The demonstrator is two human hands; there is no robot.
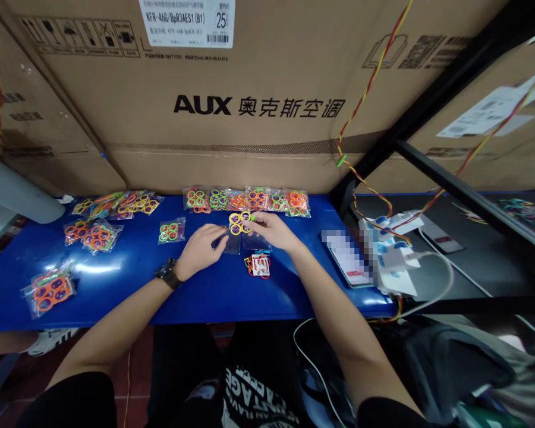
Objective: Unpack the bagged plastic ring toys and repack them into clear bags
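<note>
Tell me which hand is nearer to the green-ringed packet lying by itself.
Left. The left hand is just right of the green-ringed packet, apart from it; the right hand is farther right, with the yellow-ringed piece at its fingertips.

Yellow rings partly hidden by R hand at their right rim. Dark bit at L hand: can't tell what. Print on card just below hands too sm. to read. Phone right of R hand: part pixelated. Label above hands cut off at top edge; grey tube, far left of L hand, cut too.
</note>
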